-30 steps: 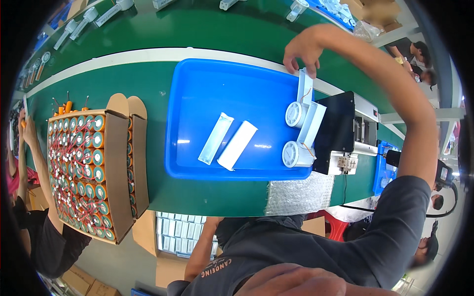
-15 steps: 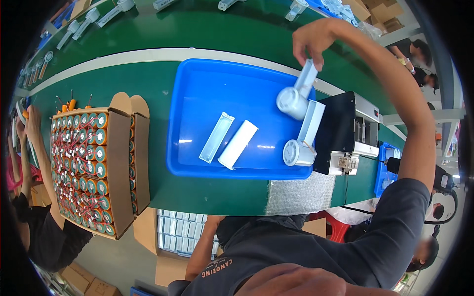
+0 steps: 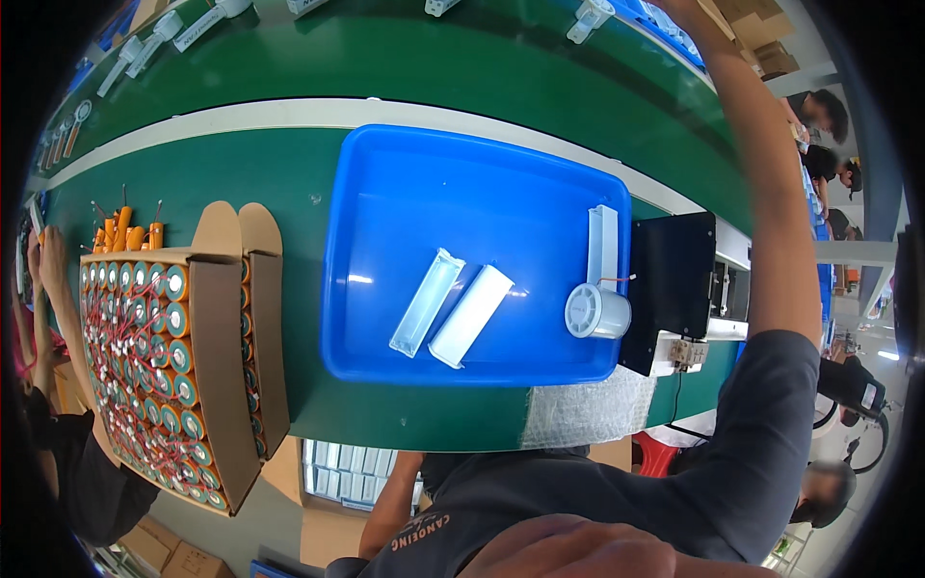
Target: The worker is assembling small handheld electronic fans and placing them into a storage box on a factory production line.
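Observation:
My right arm reaches far out to the upper right, and my right hand (image 3: 680, 5) is cut by the top edge of the picture; its fingers do not show. It is nearest a blue tray (image 3: 665, 39) on the far green surface. My left forearm (image 3: 392, 506) goes down at the near table edge, and its hand is hidden below. In the large blue tray (image 3: 334, 289) in front of me lie a pale blue housing with a round cup (image 3: 599, 310) and a thin wire, an open trough-shaped piece (image 3: 427, 303) and a white bar-shaped piece (image 3: 472, 316).
A carton of orange-wrapped cells (image 3: 214, 356) with red wires stands left. A black machine (image 3: 670, 279) borders the tray's right side. Bubble wrap (image 3: 588, 409) lies at the near edge. Below is a carton of pale pieces (image 3: 349, 472). A co-worker's hand (image 3: 50, 260) works far left.
My right hand has moved up and away from the tray. The cup-ended housing it held is gone from above the tray. The whole view has shifted slightly.

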`<move>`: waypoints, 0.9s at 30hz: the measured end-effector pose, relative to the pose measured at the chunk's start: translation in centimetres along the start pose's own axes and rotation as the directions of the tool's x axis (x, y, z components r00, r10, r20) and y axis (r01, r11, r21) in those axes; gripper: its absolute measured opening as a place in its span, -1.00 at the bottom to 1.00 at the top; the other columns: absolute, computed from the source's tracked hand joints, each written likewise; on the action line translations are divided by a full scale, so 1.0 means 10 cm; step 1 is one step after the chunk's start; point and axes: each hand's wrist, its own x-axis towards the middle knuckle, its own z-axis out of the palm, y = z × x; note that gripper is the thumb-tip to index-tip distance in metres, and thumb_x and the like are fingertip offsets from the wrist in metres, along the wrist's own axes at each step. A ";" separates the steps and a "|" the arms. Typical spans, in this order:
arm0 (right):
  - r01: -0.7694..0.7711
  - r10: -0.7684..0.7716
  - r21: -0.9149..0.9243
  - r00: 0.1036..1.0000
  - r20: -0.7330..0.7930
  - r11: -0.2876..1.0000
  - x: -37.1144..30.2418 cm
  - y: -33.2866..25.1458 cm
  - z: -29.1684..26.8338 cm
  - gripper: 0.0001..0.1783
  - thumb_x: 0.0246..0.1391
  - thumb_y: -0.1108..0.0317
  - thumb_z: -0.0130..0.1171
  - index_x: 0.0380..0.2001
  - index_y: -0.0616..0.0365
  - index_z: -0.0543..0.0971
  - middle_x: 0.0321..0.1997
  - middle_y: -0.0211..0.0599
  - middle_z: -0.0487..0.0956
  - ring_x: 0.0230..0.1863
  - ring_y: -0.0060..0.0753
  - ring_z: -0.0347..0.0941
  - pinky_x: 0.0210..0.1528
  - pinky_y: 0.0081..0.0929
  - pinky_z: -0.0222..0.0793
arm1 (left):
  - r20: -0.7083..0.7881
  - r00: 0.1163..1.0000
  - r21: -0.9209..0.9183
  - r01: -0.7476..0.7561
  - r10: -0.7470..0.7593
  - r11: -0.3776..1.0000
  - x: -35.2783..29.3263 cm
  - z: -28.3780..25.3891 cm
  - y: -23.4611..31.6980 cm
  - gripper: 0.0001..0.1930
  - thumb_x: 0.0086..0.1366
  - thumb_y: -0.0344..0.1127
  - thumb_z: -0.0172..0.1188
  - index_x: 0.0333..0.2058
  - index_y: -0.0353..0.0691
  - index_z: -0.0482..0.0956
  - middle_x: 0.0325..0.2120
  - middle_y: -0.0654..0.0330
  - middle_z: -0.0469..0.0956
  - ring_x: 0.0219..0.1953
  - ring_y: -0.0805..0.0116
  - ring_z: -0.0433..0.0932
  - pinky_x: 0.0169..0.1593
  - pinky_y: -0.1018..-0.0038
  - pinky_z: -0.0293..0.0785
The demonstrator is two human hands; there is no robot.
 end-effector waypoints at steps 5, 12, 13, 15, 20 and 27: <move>-0.668 0.700 -0.219 0.646 0.304 0.711 0.12 0.12 0.77 -0.59 -0.16 -0.11 0.48 -0.31 -0.11 0.76 -0.27 -0.31 0.72 -0.26 -0.35 0.64 -0.17 -0.39 0.53 | -0.011 1.000 0.003 0.016 -0.016 1.000 0.01 0.03 0.04 -0.71 0.30 -0.14 0.18 -0.20 -0.23 0.69 -0.25 -0.08 0.68 -0.21 -0.08 0.64 -0.08 0.07 0.52; -0.026 0.103 0.536 0.988 -0.114 0.844 0.16 0.13 0.42 -0.65 -0.10 -0.13 0.39 -0.31 -0.21 0.77 -0.35 -0.41 0.73 -0.38 -0.32 0.65 -0.16 -0.29 0.57 | 0.011 0.999 0.007 0.030 -0.030 1.000 -0.04 -0.01 -0.04 -0.71 0.30 -0.14 0.18 -0.20 -0.24 0.69 -0.24 -0.08 0.68 -0.21 -0.08 0.64 -0.08 0.07 0.52; 0.057 -0.060 0.564 0.998 -0.013 0.824 0.13 0.39 0.02 -0.68 -0.09 -0.04 0.40 -0.31 -0.15 0.77 -0.37 -0.34 0.72 -0.41 -0.29 0.64 -0.18 -0.28 0.58 | 0.040 0.999 -0.021 -0.020 0.021 1.000 0.09 0.06 -0.04 -0.71 0.30 -0.14 0.18 -0.19 -0.24 0.69 -0.24 -0.08 0.68 -0.21 -0.08 0.64 -0.08 0.07 0.52; -0.704 0.532 0.188 0.660 0.531 0.685 0.67 -0.74 0.11 -0.69 -0.07 0.15 0.41 -0.30 0.12 0.73 -0.44 -0.14 0.68 -0.42 -0.24 0.64 -0.26 -0.35 0.61 | 0.027 0.997 0.026 0.075 -0.076 0.997 -0.15 -0.06 -0.05 -0.70 0.30 -0.14 0.18 -0.19 -0.24 0.69 -0.24 -0.08 0.68 -0.21 -0.08 0.64 -0.08 0.07 0.52; -0.567 -0.347 0.530 0.405 0.846 0.630 0.47 -1.97 -1.49 -0.77 0.11 0.42 0.30 -0.16 0.25 0.69 -0.19 -0.13 0.70 -0.20 -0.34 0.64 -0.15 -0.40 0.60 | 0.065 0.997 0.003 -0.040 0.039 0.999 -0.11 -0.06 -0.17 -0.70 0.31 -0.14 0.18 -0.19 -0.24 0.69 -0.24 -0.08 0.68 -0.21 -0.08 0.64 -0.08 0.07 0.52; -0.076 -0.607 0.608 0.033 0.794 0.791 0.02 -3.47 -1.81 -0.54 -0.19 0.39 0.51 -0.10 0.09 0.69 -0.39 -0.32 0.61 -0.23 -0.35 0.59 -0.22 -0.29 0.47 | -0.017 0.995 0.030 -0.096 0.096 0.995 -0.12 -0.04 -0.17 -0.70 0.31 -0.14 0.17 -0.18 -0.24 0.68 -0.24 -0.08 0.68 -0.21 -0.08 0.64 -0.08 0.08 0.52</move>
